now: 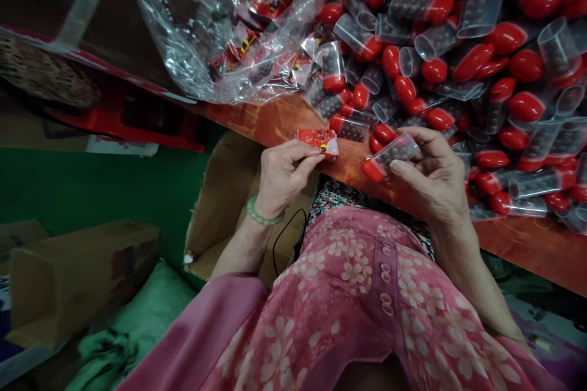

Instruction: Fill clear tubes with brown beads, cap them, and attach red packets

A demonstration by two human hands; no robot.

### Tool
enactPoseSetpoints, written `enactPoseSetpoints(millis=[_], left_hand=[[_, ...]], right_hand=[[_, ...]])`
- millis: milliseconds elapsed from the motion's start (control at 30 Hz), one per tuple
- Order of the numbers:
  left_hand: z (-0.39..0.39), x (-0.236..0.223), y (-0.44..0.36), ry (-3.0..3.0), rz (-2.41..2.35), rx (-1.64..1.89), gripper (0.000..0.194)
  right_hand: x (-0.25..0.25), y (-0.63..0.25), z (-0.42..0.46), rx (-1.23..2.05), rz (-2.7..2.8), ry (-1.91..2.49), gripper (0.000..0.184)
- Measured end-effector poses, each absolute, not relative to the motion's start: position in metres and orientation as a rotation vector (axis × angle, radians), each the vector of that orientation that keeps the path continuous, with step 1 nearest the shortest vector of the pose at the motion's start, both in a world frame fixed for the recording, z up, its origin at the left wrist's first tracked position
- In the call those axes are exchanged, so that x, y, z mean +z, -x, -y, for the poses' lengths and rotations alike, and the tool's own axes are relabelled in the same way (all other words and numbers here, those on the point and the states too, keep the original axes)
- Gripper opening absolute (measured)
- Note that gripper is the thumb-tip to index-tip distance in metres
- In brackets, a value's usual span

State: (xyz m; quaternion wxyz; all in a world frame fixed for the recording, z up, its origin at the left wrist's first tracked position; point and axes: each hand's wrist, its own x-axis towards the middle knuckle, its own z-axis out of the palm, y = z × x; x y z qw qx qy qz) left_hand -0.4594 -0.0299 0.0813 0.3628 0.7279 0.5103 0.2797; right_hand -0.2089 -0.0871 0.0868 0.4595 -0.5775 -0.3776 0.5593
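My left hand [284,174] pinches a small red printed packet [316,142] between thumb and fingers, and a pale green bead bracelet [263,212] circles that wrist. My right hand [433,174] holds a transparent plastic tube [394,154] with a red cap, filled with dark beads, by its upper side. The two hands are close together above the edge of an orange-red table [518,250]. A large heap of similar capped tubes [499,73] lies just beyond my right hand, with some touching its fingers.
A crumpled transparent plastic bag [229,30] of red packets lies on the table's far left. An open cardboard box [220,208] stands below the table edge, by my lap and pink floral garment [358,293]. Another carton [77,275] and green fabric [142,311] lie lower left.
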Motion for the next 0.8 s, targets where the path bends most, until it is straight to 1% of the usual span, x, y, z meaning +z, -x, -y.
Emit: enactPoseSetpoints(millis=[167,333,467,633,800], left_hand=[[0.034,0.098,0.453,-1.804,-1.256,0.792,0.018],[0.042,0.111,0.439,-1.855,-1.150,0.851,0.014],[0.048,0.113,0.425,-1.835,-1.072,0.873,0.012],[0.050,0.111,0.415,-1.745,-1.076,0.837,0.014],[0.050,0.107,0.414,-1.800,-1.041,0.821,0.013]], right_hand=[[0.089,0.208,0.088,1.299,0.989,1.454,0.042],[0.097,0.203,0.097,1.283,0.925,1.437,0.037],[0.105,0.201,0.102,1.296,0.917,1.406,0.035],[0.107,0.200,0.104,1.333,0.991,1.261,0.022],[0.105,0.189,0.108,1.319,1.182,1.339,0.028]])
